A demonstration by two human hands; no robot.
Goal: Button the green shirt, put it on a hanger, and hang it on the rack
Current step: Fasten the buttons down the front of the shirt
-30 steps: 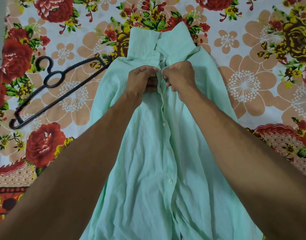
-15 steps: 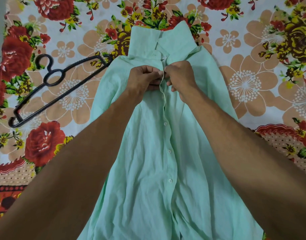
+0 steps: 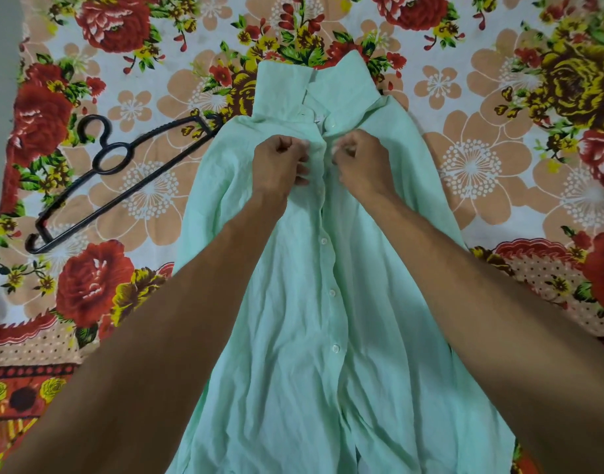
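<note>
The green shirt (image 3: 293, 354) is lying front-up along the middle of the floral sheet (image 3: 481, 165), its collar (image 3: 314, 83) pointing toward the far edge and its lower part reaching toward the near edge. Both hands are working just below the collar. The left hand (image 3: 280, 162) is curling its fingers into the cloth on its side of the placket, and the right hand (image 3: 362, 162) is pinching the opposite edge, though the button between them is hard to make out. Lower buttons (image 3: 332, 292) are sitting fastened down the front. A black hanger (image 3: 123, 186) is lying flat toward the sheet's left edge, one arm touching the shirt's shoulder.
</note>
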